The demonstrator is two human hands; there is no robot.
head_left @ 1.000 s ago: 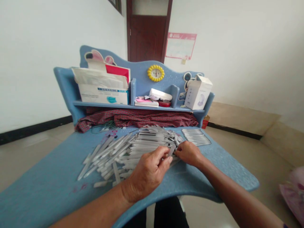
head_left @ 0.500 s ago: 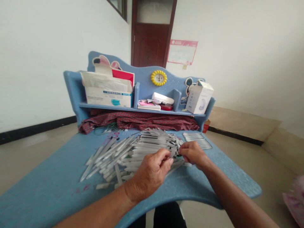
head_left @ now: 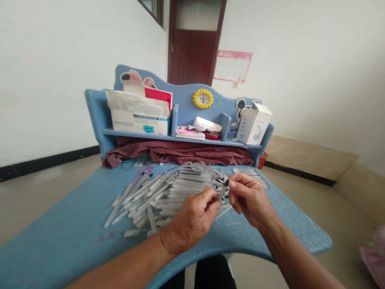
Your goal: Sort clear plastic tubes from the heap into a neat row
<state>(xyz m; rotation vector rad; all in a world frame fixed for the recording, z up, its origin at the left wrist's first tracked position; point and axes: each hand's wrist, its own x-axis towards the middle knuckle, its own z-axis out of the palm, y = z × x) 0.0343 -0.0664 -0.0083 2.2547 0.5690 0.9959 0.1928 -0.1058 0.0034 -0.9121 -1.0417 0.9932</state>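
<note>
A heap of several clear plastic tubes (head_left: 168,190) lies spread over the middle of the blue desk (head_left: 66,237). My left hand (head_left: 192,220) pinches one clear tube (head_left: 223,192) by its lower end, just above the heap's right edge. My right hand (head_left: 251,198) is curled, its thumb and forefinger pinched at the dark tip of that same tube. A neat row of tubes (head_left: 252,176) lies flat on the desk behind my right hand.
A red checked cloth (head_left: 180,154) is bunched under the desk's shelf. On the shelf stand a mask box (head_left: 140,120), papers and a red tin (head_left: 200,130), and a white carton (head_left: 254,124). A yellow clock (head_left: 203,98) hangs above. A brown door (head_left: 192,52) is behind.
Both hands lifted off the heap with one tube; my right hand turned palm-in and moved its fingertips to the tube's dark tip. The camera view drifted slightly.
</note>
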